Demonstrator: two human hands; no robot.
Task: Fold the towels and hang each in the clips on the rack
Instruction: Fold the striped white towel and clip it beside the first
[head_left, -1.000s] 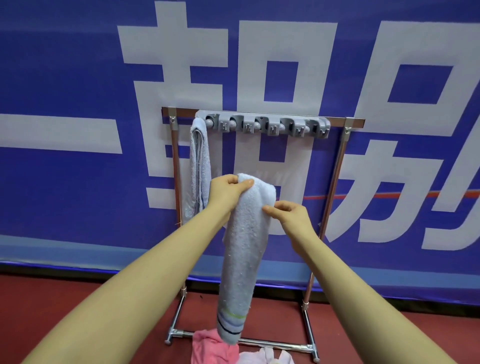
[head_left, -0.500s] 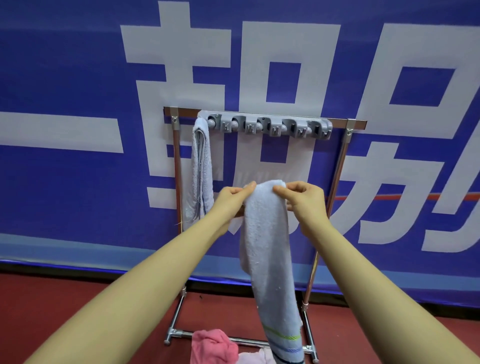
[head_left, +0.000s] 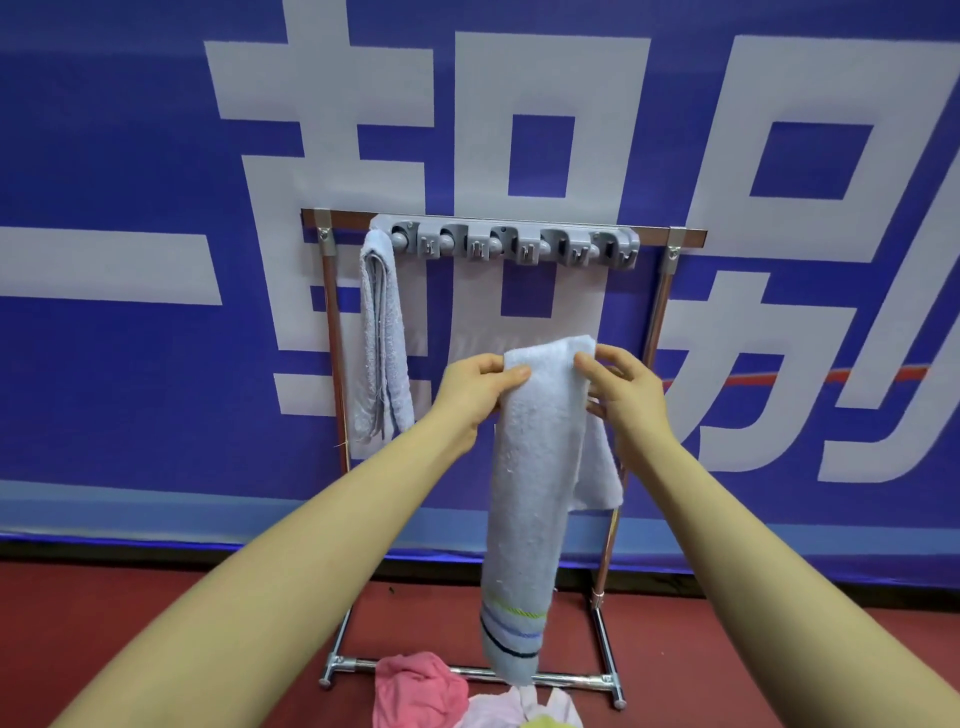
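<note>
A pale blue towel (head_left: 530, 483) with coloured stripes near its lower end hangs folded over, held up in front of the rack. My left hand (head_left: 475, 392) pinches its top left corner. My right hand (head_left: 626, 395) pinches the top right corner, and a shorter flap hangs behind it. The metal rack (head_left: 660, 291) stands against the wall with a grey clip bar (head_left: 514, 241) across its top. Another pale blue towel (head_left: 382, 338) hangs folded from the leftmost clip. The other clips hold nothing.
A pink towel (head_left: 418, 691) and other light cloths (head_left: 519, 709) lie heaped on the red floor at the rack's base bar (head_left: 467, 670). A blue banner with large white characters (head_left: 156, 364) covers the wall right behind the rack.
My hands have spread a little apart along the towel's top fold. The long hanging end swung from right back toward the centre, and a short back flap shows on the right.
</note>
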